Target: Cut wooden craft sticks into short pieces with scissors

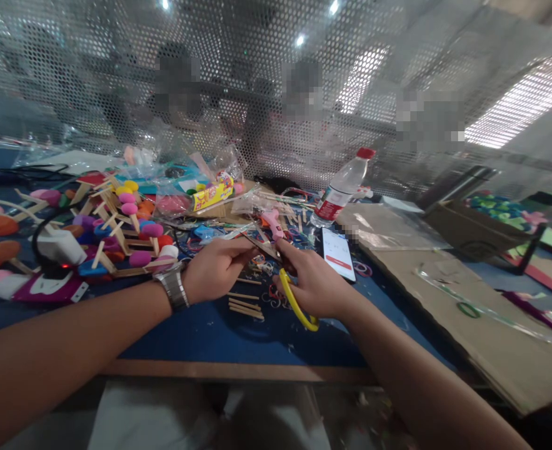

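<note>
Yellow-handled scissors [297, 305] are in my right hand [320, 278], with its fingers wrapped around the handle and the blades pointing left. My left hand [217, 265], with a metal watch [172, 284] on the wrist, is closed in a pinch at the blades' tip. What it pinches is too small and hidden to make out. Just below, several short wooden sticks [246, 307] lie on the blue tabletop [200, 340]. Beyond the hands is a pink tool [272, 224] shaped like a glue gun.
Colourful foam-and-stick pieces [128, 228] pile up at left behind a purple power strip [53, 286] with a white plug. A phone [337, 255] and a plastic bottle [344, 190] stand at right, beside cardboard [407, 275]. A perforated metal screen [238, 81] closes off the back.
</note>
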Demonstrator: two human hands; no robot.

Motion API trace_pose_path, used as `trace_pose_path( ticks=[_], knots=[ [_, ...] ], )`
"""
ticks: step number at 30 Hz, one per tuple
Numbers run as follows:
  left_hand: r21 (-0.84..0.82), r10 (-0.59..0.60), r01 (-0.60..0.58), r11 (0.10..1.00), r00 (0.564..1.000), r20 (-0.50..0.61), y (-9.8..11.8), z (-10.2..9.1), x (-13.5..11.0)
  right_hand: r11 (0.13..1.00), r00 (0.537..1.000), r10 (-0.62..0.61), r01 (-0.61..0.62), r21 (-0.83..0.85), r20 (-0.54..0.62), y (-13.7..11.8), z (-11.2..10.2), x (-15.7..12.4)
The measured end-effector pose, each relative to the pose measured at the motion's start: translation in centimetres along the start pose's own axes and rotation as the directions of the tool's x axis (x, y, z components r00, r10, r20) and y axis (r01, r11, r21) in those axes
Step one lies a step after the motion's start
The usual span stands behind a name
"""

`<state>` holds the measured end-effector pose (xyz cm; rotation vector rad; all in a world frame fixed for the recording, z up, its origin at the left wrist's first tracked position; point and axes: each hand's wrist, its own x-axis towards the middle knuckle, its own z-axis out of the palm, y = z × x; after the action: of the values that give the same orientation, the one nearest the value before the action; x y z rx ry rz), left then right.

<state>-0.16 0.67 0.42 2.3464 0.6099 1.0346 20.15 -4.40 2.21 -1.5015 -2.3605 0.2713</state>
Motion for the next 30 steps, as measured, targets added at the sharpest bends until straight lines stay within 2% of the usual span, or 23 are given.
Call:
trace_pose_path(
  ticks=[8, 16, 23, 26, 30],
  knots=[
    [-0.053, -0.035, 0.037, 0.998, 0.999, 0.036, 0.21, -0.04, 0.12, 0.998, 0.996, 0.066, -0.064, -0.024, 0.065, -0.21, -0.25, -0.10],
    [-0.099, -0.048, 0.054, 0.994, 0.996, 0.069, 0.21, 0.02, 0.03, 0.997, 0.994, 0.069, -0.067, -0.024, 0.081, -0.21, -0.37, -0.24],
    [0.121, -0.114, 0.112, 0.986, 0.993, 0.010, 0.31, -0.17, -0.15, 0.997, 0.998, 0.062, -0.061, 0.040, -0.015, -0.56, -0.08, 0.09],
    [0.124, -0.109, 0.108, 0.986, 0.994, 0.005, 0.32, -0.15, -0.18, 0.997, 0.998, 0.040, -0.037, 0.066, -0.058, -0.61, 0.04, 0.15],
    [0.094, -0.116, 0.113, 0.989, 0.993, 0.027, 0.06, 0.08, -0.25, 0.998, 0.998, 0.016, -0.012, 0.060, -0.058, -0.32, 0.11, 0.10]
  ],
)
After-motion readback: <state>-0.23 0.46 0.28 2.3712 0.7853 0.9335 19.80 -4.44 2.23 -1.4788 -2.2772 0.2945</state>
